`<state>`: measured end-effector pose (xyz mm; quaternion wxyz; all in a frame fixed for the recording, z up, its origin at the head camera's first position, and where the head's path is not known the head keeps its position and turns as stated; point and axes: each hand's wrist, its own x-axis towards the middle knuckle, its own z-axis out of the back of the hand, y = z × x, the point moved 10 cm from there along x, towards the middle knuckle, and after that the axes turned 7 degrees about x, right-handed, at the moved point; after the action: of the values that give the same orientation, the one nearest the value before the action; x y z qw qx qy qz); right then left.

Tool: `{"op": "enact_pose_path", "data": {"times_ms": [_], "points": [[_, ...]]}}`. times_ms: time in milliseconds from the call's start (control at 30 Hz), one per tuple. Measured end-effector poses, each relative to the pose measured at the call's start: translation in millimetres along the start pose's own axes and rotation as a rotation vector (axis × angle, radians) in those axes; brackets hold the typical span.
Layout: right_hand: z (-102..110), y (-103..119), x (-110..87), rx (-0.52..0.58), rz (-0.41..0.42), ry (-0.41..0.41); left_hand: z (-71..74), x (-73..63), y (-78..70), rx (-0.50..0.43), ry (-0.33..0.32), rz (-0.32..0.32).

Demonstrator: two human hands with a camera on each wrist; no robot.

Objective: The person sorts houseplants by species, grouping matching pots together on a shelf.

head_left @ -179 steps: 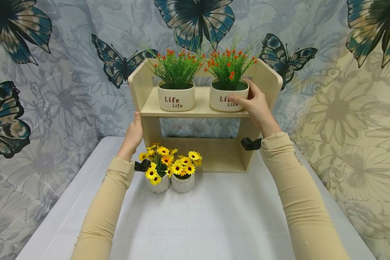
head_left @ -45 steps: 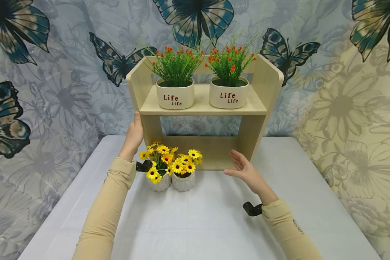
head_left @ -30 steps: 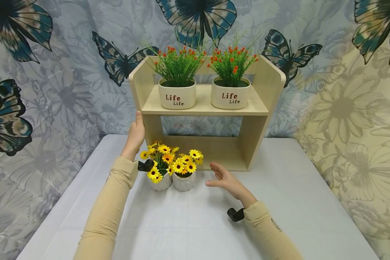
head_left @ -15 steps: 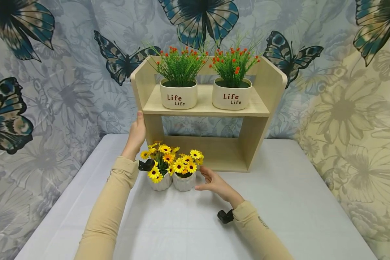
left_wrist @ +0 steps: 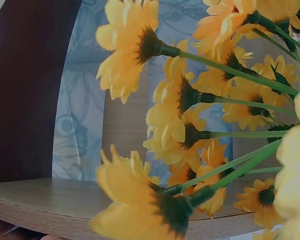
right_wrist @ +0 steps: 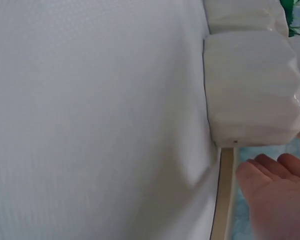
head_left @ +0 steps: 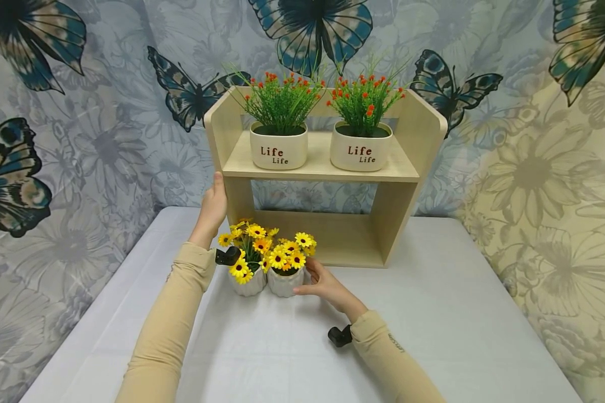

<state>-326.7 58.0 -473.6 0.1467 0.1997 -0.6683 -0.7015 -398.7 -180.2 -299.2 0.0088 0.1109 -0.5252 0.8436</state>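
Note:
My left hand point(head_left: 213, 207) rests against the outer left side of the two-tier wooden shelf point(head_left: 320, 175), thumb along its front edge and the other fingers hidden. Yellow flowers point(left_wrist: 170, 120) fill most of the left wrist view. Two small white ribbed pots of yellow daisies stand side by side before the shelf: the left daisy pot point(head_left: 249, 284) and the right daisy pot point(head_left: 284, 284). My right hand point(head_left: 330, 286) is at the right pot, thumb before its lower right front, fingers beside it. In the right wrist view, loosely bent fingers point(right_wrist: 277, 167) sit just off the pot wall.
Two cream "Life" planters with red-flowered grass, the left planter point(head_left: 279, 154) and the right planter point(head_left: 361, 154), stand on the upper board. The lower board point(head_left: 348, 240) lies behind the daisies. White cloth point(head_left: 262, 358) covers the table. A butterfly-patterned backdrop point(head_left: 524, 184) surrounds it.
My right hand has let go of the right planter, come down to the table and moved left to the right daisy pot. My left hand has stayed at the shelf's side.

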Motion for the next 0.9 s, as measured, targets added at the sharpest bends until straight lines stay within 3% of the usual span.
{"op": "enact_pose_path", "data": {"times_ms": [667,900], "points": [[-11,-5,14.7,0.011,0.046,-0.094,0.3,0.5,0.7,-0.007,-0.007,0.01],[-19,12,13.6,0.05,0.074,-0.075,-0.4,0.8,2.9,-0.01,0.001,0.021]]}}
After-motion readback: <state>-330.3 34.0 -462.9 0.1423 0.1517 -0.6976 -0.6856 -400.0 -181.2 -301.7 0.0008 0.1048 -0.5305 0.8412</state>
